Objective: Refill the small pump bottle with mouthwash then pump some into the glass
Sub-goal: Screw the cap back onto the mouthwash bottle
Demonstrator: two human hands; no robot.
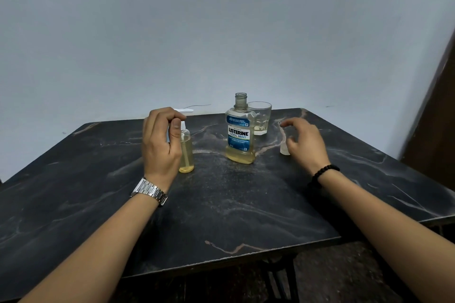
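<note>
The left hand [161, 140] is gripping the pump bottle [186, 152], holding yellowish liquid; refilling looks done. The right hand [304, 144] is hovering open beside a white cap [285, 149]. On the counter [221, 204], the uncapped mouthwash bottle [240, 136] is standing low; the glass [260, 118] is awaiting pumping.

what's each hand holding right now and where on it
The left hand wraps the neck of the small clear pump bottle of yellow liquid, just below its white pump head. The right hand holds nothing, fingers spread beside the small white cap.
</note>
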